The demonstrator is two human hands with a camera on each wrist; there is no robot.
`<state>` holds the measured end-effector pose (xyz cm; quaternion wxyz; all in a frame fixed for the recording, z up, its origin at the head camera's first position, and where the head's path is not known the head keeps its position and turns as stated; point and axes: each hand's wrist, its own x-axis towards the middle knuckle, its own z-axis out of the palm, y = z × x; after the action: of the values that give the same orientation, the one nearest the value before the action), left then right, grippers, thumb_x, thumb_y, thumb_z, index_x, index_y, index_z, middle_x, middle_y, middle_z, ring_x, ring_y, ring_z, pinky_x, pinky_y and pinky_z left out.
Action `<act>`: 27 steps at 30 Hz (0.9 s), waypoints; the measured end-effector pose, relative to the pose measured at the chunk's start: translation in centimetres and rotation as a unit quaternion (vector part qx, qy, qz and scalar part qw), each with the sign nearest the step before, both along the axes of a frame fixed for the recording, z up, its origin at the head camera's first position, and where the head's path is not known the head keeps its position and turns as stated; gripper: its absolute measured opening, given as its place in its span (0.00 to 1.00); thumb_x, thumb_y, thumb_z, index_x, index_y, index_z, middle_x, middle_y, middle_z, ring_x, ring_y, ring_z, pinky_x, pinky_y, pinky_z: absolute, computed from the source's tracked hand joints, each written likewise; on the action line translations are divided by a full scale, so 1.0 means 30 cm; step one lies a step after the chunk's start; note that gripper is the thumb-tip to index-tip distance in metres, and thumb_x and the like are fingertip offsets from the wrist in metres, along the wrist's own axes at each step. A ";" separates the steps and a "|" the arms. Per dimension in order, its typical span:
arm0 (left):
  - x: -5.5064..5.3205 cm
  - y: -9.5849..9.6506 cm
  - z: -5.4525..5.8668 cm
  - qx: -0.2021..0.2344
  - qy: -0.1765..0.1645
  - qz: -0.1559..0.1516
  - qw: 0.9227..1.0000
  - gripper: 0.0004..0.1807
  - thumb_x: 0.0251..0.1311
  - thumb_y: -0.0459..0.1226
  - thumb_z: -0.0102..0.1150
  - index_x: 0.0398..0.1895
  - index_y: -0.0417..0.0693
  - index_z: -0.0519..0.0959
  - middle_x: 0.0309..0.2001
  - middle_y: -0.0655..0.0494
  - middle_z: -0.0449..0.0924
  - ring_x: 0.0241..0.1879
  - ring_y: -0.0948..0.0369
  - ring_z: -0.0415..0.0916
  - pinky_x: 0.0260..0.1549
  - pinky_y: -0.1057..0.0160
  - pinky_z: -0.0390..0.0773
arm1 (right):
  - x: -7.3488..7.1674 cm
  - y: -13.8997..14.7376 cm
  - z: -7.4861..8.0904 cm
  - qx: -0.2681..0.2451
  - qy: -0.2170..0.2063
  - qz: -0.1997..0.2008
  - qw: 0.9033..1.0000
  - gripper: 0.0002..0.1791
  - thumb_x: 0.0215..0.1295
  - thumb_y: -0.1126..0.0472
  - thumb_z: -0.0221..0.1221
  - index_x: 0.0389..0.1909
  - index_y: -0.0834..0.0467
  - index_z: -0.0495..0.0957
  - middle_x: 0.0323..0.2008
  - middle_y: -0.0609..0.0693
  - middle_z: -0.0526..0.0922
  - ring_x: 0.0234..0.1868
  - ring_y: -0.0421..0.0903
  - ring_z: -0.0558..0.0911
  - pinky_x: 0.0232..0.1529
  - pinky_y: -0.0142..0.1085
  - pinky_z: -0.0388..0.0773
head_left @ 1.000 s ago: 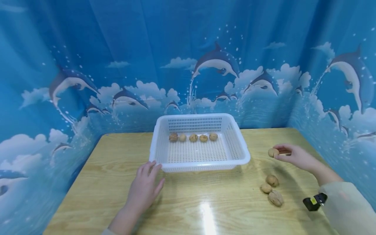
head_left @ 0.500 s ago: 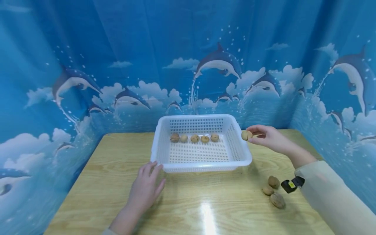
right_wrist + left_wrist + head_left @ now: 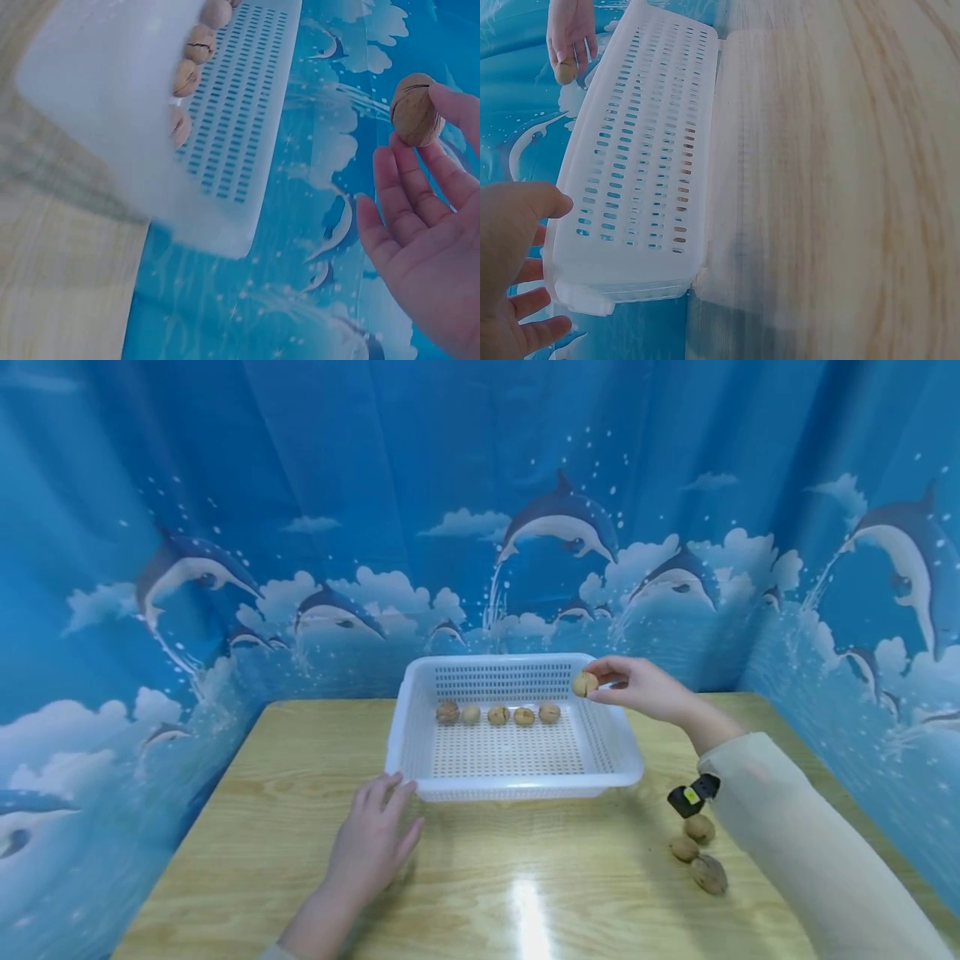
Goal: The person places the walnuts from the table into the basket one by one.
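My right hand (image 3: pixel 637 687) pinches a walnut (image 3: pixel 585 684) between thumb and fingertips, over the right back part of a white plastic basket (image 3: pixel 517 782). Dark cracks run along that walnut's shell (image 3: pixel 416 111) in the right wrist view. Inside the basket, several walnuts (image 3: pixel 498 715) lie in a row across the floor. My left hand (image 3: pixel 372 835) rests with loosely spread fingers at the basket's front left corner, fingertips right at the rim. In the left wrist view its thumb and fingers (image 3: pixel 534 298) lie beside the basket corner.
On the table (image 3: pixel 300 793) to the right lie three more walnuts (image 3: pixel 708 874) in a small group, beneath my right forearm. A blue curtain (image 3: pixel 360 485) with dolphins stands close behind and at the sides of the table. A black device (image 3: pixel 693 796) sits on my right wrist.
My right hand has carried the walnut leftward from the table's right side, past the basket's right rim, to over the basket. My left hand stays at the corner.
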<state>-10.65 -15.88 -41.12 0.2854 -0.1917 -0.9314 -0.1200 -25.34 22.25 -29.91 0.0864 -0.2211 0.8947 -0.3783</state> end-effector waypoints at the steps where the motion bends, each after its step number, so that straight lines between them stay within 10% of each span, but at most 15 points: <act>1: 0.000 0.001 -0.001 -0.001 -0.001 0.000 1.000 0.28 0.45 0.41 0.70 0.50 0.41 0.75 0.51 0.40 0.72 0.49 0.43 0.70 0.38 0.49 0.82 | -0.008 -0.011 0.003 0.001 -0.001 0.004 1.000 0.30 0.63 0.50 0.58 0.61 0.60 0.66 0.56 0.59 0.72 0.56 0.56 0.72 0.54 0.52 0.72; 27: 0.000 0.006 0.006 -0.003 0.005 -0.002 1.000 0.28 0.44 0.40 0.71 0.49 0.40 0.75 0.50 0.40 0.72 0.48 0.43 0.71 0.39 0.48 0.81 | -0.207 -0.282 -0.018 -0.018 -0.033 0.091 0.995 0.25 0.63 0.55 0.59 0.60 0.57 0.69 0.55 0.55 0.73 0.56 0.52 0.73 0.54 0.46 0.75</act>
<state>-10.66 -15.69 -40.93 0.2890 -0.1946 -0.9300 -0.1171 -31.55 13.79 -30.47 0.1457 -0.2902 0.8606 -0.3923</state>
